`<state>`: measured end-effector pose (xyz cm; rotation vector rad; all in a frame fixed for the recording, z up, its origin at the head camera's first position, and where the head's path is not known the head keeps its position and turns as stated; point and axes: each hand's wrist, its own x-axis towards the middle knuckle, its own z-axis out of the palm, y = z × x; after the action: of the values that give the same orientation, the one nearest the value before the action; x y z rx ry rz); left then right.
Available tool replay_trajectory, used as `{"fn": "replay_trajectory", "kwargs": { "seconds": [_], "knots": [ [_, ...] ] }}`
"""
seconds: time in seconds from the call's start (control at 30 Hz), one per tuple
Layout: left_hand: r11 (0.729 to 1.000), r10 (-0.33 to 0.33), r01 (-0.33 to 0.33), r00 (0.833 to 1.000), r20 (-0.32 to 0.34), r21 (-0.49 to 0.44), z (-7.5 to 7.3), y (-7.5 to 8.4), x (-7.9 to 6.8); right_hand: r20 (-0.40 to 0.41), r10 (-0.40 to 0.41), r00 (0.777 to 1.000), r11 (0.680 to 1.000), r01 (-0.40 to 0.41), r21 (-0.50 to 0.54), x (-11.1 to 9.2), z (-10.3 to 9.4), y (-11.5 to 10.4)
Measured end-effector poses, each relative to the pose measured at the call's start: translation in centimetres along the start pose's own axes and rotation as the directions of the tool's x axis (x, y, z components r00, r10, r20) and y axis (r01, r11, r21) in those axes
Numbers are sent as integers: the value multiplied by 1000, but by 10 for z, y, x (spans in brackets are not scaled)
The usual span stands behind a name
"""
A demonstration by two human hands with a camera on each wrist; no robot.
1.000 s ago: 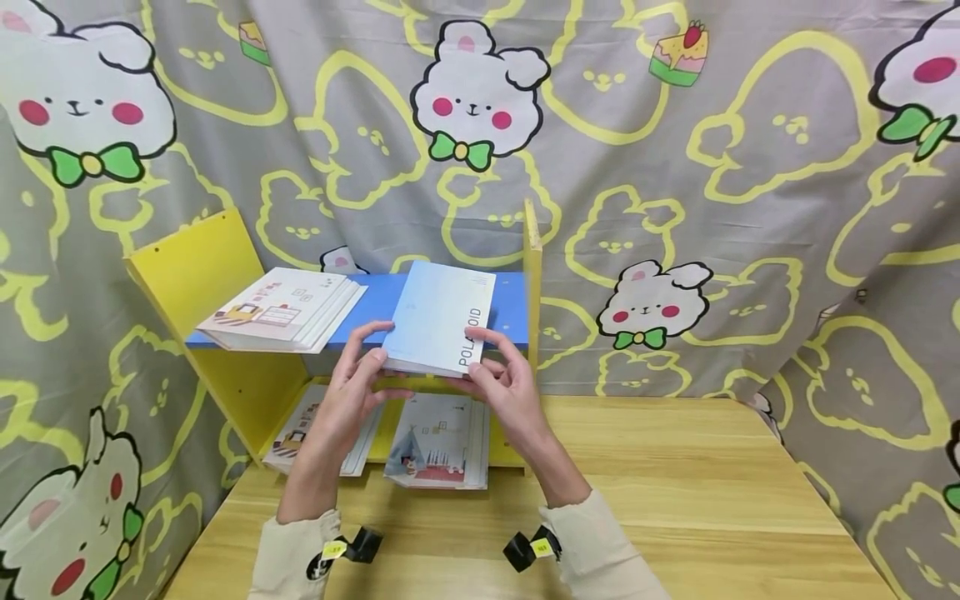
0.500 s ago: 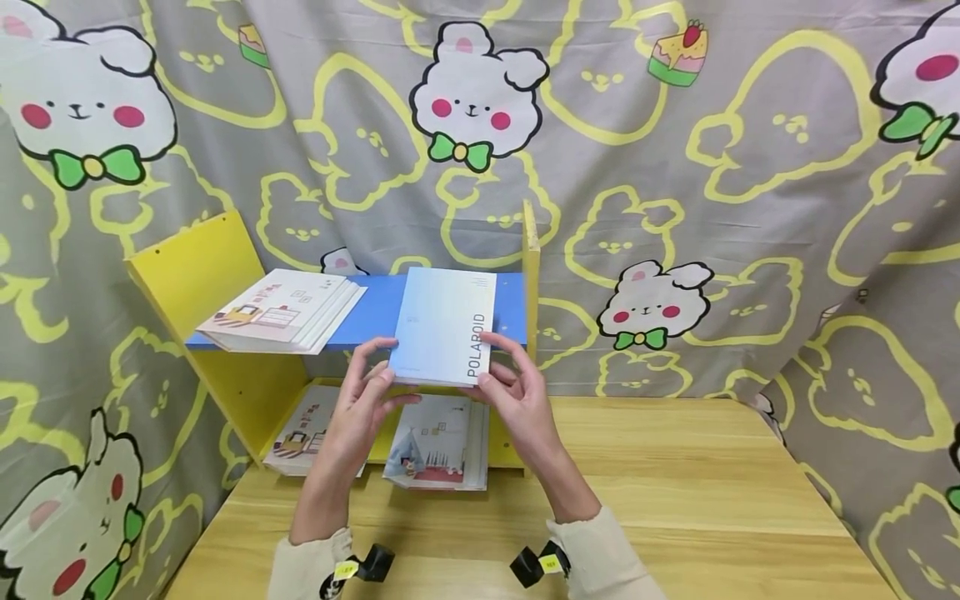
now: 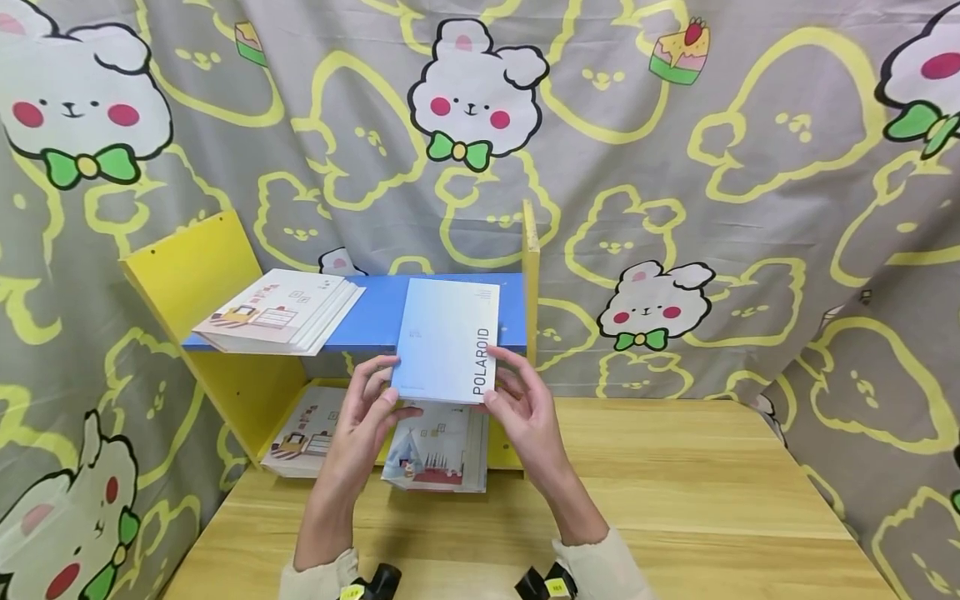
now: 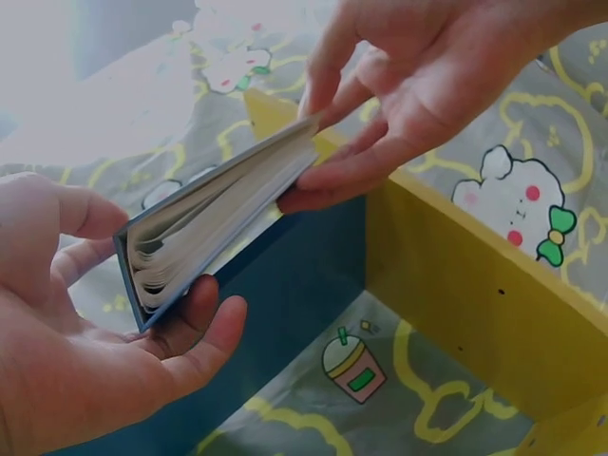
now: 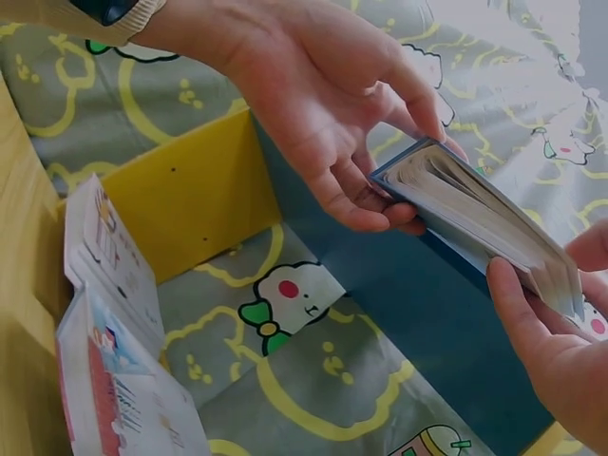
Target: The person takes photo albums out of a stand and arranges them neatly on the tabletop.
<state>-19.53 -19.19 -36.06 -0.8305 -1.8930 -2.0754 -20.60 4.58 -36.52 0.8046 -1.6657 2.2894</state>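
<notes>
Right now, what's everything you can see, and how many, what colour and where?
shelf: one, yellow and blue, at left
table: one, pale wood, under the shelf
curtain: count unclear, grey, bunny-printed, behind
POLAROID book: one, pale blue and white, held near the shelf
upper book: one or a stack, mostly white, blue level
lower books: two or more, mostly white, lower level
sleeves: two, cream, at the wrists
wrist cameras: two, black, by the sleeves
left hand: one, gripping the POLAROID book's left side
right hand: one, gripping its right side
</notes>
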Motion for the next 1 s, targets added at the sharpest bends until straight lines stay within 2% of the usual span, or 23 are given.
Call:
{"fn": "replay_trajectory", "kwargs": {
  "seconds": [0.17, 0.4, 0.47, 0.73, 1.0],
  "knots": [
    [1000, 17, -17, 1000, 5, -15, 1, -1, -5, -8, -7, 1000, 999, 6, -38, -6, -2, 0],
    [991, -95, 101, 993, -73, 87, 3, -1, -17, -1, -7, 1000, 999, 7, -53, -15, -5, 2],
    [989, -98, 106, 992, -77, 102, 3, -2, -19, 4, -14, 1000, 998, 14, -61, -16, -7, 2],
    [995, 44, -43, 999, -9, 90, 1, -4, -19, 29, -39, 999, 996, 41, -79, -24, -14, 4],
    [992, 67, -70, 997, 31, 103, 2, -8, -21, 41, -49, 998, 995, 53, -82, -32, -25, 5]
  ]
}}
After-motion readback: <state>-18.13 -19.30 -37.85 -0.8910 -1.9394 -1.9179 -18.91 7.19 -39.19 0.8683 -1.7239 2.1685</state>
